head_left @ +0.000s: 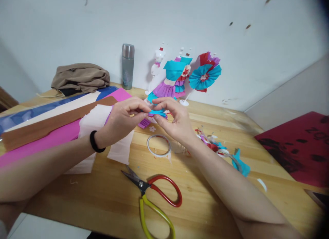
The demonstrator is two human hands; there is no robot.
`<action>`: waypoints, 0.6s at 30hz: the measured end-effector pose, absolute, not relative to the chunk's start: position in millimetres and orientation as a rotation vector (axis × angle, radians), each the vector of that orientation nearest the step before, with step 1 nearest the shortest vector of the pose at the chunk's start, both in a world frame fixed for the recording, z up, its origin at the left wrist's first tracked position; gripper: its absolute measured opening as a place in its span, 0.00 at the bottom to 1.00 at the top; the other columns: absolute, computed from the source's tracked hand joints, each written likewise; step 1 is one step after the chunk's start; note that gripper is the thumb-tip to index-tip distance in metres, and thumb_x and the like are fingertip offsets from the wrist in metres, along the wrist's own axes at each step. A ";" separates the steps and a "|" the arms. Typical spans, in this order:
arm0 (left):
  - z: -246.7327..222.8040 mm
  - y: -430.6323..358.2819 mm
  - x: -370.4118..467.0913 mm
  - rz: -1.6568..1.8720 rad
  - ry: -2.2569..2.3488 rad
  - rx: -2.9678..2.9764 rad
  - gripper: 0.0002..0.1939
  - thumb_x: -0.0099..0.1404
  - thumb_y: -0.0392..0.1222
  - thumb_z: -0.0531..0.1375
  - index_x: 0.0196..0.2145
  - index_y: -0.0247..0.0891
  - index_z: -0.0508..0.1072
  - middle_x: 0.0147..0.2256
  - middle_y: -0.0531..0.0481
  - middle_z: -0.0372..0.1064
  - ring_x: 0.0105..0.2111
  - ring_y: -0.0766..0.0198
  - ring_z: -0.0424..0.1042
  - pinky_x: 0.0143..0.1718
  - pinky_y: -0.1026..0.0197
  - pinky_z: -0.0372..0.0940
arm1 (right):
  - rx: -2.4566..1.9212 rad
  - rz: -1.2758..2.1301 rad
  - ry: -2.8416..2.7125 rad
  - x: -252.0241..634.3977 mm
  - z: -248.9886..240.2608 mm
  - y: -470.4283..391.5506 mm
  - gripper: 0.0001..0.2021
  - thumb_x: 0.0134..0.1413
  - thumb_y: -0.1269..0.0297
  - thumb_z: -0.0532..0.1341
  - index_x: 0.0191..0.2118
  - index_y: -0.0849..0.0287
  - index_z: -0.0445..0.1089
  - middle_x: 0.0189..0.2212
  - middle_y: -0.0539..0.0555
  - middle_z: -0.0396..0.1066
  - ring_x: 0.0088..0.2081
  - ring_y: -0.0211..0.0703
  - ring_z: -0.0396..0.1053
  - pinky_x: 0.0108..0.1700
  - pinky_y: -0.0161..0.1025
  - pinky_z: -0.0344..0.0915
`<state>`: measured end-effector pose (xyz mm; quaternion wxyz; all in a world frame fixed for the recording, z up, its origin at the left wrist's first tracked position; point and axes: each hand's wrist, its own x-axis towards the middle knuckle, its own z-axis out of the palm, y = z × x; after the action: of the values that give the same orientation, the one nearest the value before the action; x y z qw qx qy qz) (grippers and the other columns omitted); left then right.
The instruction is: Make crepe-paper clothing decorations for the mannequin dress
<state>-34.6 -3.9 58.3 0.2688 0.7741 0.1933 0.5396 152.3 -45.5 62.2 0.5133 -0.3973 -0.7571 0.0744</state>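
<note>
Above the middle of the table, my left hand (pixel 124 116) pinches one end of a small pleated strip of blue crepe paper (pixel 159 113). The other end is held between the thumb and fingers of my right hand (pixel 178 121). Purple pleated paper (pixel 144 123) shows just below and behind the strip, partly covered by my fingers. A thin roll of tape (pixel 148 150) lies flat under my hands, near a small pale flower shape (pixel 152 128). Closer to me rest scissors (pixel 142 186) with one red and one yellow handle, their blades slightly apart.
Long sheets of brown paper (pixel 59 122), pink paper (pixel 61 133) and white crepe pieces (pixel 120 148) cover the left side. Behind stand a grey flask (pixel 128 69) and small mannequins in paper dresses (pixel 174 70). Colourful scraps (pixel 212 145) lie right, near a red board (pixel 298 148).
</note>
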 end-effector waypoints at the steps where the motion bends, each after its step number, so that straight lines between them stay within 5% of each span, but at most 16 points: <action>1: 57.7 -3.7 -34.1 1.449 0.520 2.062 0.03 0.59 0.34 0.65 0.29 0.40 0.79 0.33 0.50 0.78 0.34 0.64 0.76 0.38 0.62 0.71 | -0.957 0.189 -1.817 152.4 62.0 -45.2 0.02 0.52 0.67 0.63 0.33 0.53 0.70 0.44 0.56 0.76 0.47 0.53 0.73 0.46 0.53 0.70; 10: 53.5 -2.4 -32.0 1.439 0.511 1.958 0.02 0.58 0.37 0.68 0.32 0.38 0.79 0.36 0.47 0.78 0.36 0.63 0.77 0.40 0.62 0.72 | -0.916 0.260 -1.770 150.5 58.4 -42.5 0.04 0.51 0.71 0.60 0.29 0.54 0.68 0.39 0.54 0.76 0.43 0.49 0.74 0.44 0.49 0.69; 15: 60.0 -4.6 -33.0 1.404 0.596 2.104 0.14 0.57 0.43 0.69 0.41 0.38 0.79 0.44 0.44 0.76 0.40 0.61 0.76 0.35 0.65 0.72 | -0.956 0.143 -1.762 151.4 58.3 -42.9 0.05 0.51 0.73 0.60 0.29 0.54 0.68 0.40 0.54 0.77 0.43 0.48 0.74 0.43 0.47 0.68; 18: 62.0 -5.8 -33.9 1.421 0.603 2.263 0.16 0.56 0.45 0.70 0.42 0.38 0.79 0.46 0.43 0.76 0.45 0.58 0.76 0.41 0.62 0.72 | -0.972 0.063 -1.793 151.6 60.3 -45.5 0.05 0.52 0.73 0.60 0.30 0.55 0.68 0.41 0.56 0.77 0.44 0.49 0.74 0.43 0.47 0.68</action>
<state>-33.9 -5.8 62.0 0.1999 0.8095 0.2158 0.5082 151.6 -45.5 60.3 0.5231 -0.4061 -0.7489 0.0264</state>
